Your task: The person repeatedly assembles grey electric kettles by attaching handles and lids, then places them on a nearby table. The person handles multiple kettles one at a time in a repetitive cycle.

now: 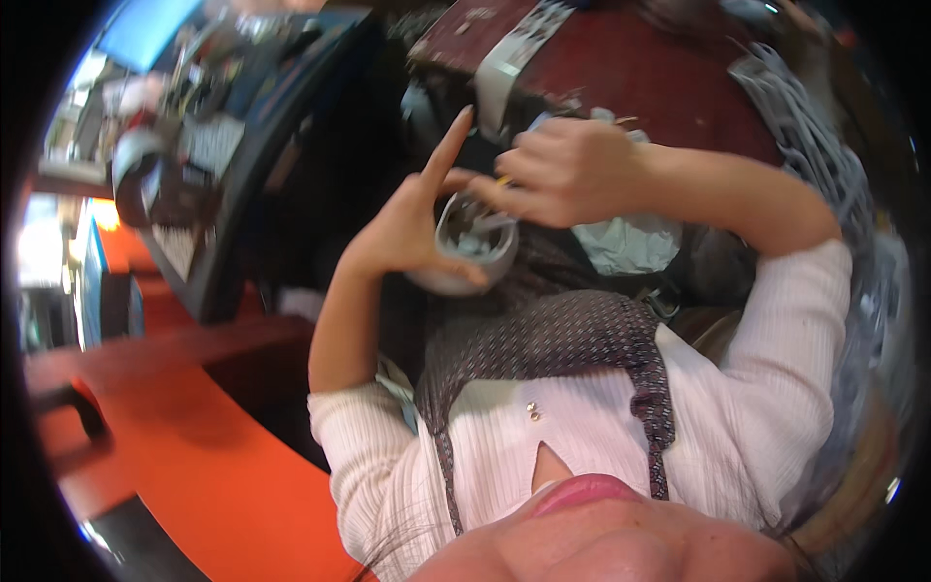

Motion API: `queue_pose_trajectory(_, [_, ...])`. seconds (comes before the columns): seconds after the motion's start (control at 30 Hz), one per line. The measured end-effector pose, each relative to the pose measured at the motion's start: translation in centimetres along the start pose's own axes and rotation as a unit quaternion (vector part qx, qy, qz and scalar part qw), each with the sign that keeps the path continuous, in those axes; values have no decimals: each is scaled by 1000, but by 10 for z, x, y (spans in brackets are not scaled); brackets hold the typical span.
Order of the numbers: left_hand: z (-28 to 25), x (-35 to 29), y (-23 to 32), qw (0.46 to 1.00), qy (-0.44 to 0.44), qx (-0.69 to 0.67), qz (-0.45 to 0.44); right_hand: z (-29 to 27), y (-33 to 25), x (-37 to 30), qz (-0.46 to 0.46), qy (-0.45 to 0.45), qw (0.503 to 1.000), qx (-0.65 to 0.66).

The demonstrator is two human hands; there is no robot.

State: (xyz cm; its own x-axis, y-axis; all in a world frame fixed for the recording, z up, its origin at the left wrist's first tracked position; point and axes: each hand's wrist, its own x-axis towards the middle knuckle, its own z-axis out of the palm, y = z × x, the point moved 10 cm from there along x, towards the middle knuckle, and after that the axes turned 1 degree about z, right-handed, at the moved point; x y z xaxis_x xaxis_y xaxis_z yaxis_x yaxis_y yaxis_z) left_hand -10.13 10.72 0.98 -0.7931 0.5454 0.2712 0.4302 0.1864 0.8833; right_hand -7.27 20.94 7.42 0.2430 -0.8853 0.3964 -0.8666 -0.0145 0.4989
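A small white cup [454, 281] with greyish-white contents sits in front of my apron. My left hand [412, 228] is wrapped round its left side, thumb along the near rim and index finger stretched upward. Over the cup's far right rim, my right hand [572, 175] is closed, with a bit of yellow showing at its fingers. A thin pale stick-like tool [493, 223] runs from those fingers down into the cup. Its upper part is hidden by the hand, and blur keeps its exact kind from showing.
Beyond my hands stands a dark red surface [630, 68] with a pale strip [514, 63] across it. Crumpled whitish plastic [630, 244] lies below my right forearm. Grey cords [800, 126] hang at the right. At left are an orange panel [223, 466] and a cluttered dark-edged table [262, 165].
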Motion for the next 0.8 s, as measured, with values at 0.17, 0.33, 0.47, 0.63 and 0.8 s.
queue_pose_trajectory(0.17, [10, 13, -14, 991, 2, -106, -81, 12, 12, 6, 16, -130, 990, 58])
queue_pose_trajectory(0.33, [27, 17, -27, 993, -2, -69, -95, 43, -7, 2, 60, -237, 964, 106])
queue_pose_trajectory(0.47, [38, 28, -31, 997, 2, -35, -72, 62, -7, -4, 101, -285, 942, 147])
queue_pose_trajectory(0.63, [51, 31, -23, 994, 7, 19, -108, 52, 2, -28, 151, -362, 900, 190])
queue_pose_trajectory(0.8, [76, 22, -1, 984, 66, 123, -115, 54, -5, -97, 289, -458, 789, 290])
